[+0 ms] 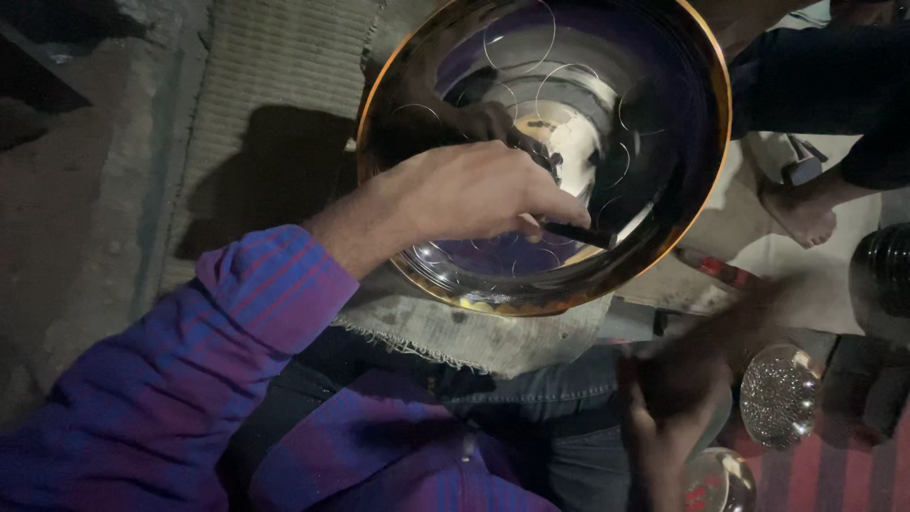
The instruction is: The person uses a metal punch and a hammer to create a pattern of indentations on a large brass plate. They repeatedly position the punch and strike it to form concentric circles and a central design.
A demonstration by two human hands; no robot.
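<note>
One bowl (pixel 664 190), beaded bowl (pixel 779 395), bare foot (pixel 801 213)

right hand (pixel 678 379): dark, motion-blurred at five o'clock; grip unreadable
brass bowl (pixel 531 284): rim cut off at twelve o'clock
dark tool (pixel 578 232): upper end hidden under left hand (pixel 474 194)
</note>
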